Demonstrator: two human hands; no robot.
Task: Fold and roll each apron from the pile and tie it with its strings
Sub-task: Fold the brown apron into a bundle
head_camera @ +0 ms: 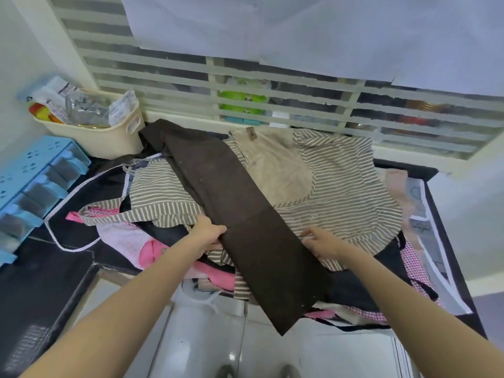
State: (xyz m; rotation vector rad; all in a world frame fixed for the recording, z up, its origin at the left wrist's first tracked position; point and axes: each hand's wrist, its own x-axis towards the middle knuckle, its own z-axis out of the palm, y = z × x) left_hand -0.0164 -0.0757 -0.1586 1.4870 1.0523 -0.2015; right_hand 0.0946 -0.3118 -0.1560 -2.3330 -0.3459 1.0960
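A dark brown apron [245, 230], folded into a long narrow strip, lies diagonally across the pile from the back left to the front edge, where its end hangs over. My left hand [208, 231] grips its left edge about midway. My right hand [320, 241] touches its right edge with fingers loosely bent; whether it pinches the cloth is not clear. Beneath it spreads a grey-and-white striped apron [341, 192] with a beige pocket [278, 165]. Pink checked aprons [122, 236] and black white-trimmed ones [81, 203] lie under and around.
A cream basket [114, 137] full of packets stands at the back left. A blue drawer organiser [35, 184] sits on the left. A striped window blind [245, 85] runs behind the dark table [41, 282]. The floor [218, 345] shows below.
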